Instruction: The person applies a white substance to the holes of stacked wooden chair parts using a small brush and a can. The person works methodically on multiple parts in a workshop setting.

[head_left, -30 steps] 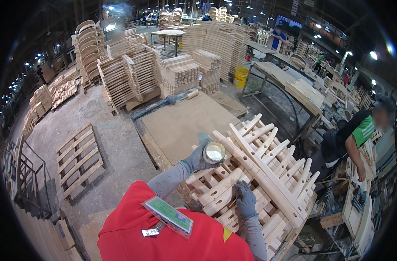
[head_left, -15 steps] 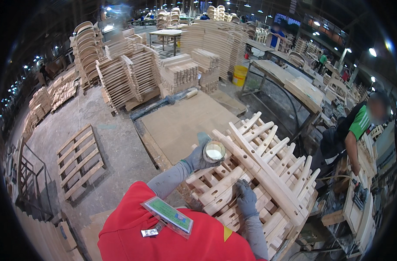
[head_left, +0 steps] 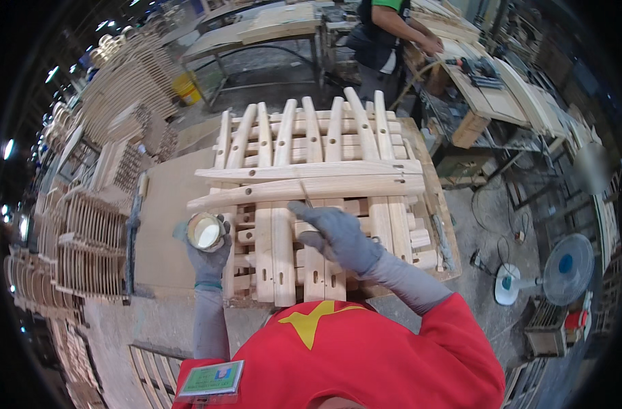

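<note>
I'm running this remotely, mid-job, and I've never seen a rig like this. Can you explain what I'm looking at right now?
There's no machine here: the gloved hands belong to a person in a red top. The view looks down from the left of two wide fisheye cameras worn on the head, so straight edges bend near the rim.

The left hand holds a small round container of something white. The right hand is over the stacked wooden pieces; a thin stick-like thing shows by its fingers, too small to identify.

Two longer pieces lie crosswise on top. Brown board shows to the left. Beyond the stack is a co-worker.
</note>
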The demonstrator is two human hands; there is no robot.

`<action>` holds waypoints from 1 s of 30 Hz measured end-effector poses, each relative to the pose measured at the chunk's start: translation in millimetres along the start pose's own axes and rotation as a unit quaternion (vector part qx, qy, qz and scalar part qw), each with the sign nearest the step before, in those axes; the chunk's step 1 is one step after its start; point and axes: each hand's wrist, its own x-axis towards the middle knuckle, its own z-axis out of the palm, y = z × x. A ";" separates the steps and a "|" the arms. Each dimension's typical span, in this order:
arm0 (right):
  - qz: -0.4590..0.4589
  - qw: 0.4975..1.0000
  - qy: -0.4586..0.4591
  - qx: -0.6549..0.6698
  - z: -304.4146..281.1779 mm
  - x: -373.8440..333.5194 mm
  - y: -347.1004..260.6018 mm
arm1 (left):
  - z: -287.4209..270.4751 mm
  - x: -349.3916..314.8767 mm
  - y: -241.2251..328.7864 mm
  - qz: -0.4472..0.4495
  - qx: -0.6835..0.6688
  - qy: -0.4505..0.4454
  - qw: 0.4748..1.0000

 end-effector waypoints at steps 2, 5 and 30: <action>0.053 0.998 0.042 -0.013 -32.7 -9.3 3.2 | 11.6 4.9 -8.4 -0.032 -0.028 -0.007 0.999; 0.158 0.977 0.141 0.028 -84.5 -17.3 13.1 | 51.3 1.5 -27.7 -0.078 -0.035 -0.020 0.996; 0.276 0.937 0.024 0.215 -70.6 62.4 4.6 | 141.7 66.8 -106.6 -0.124 0.012 -0.095 0.988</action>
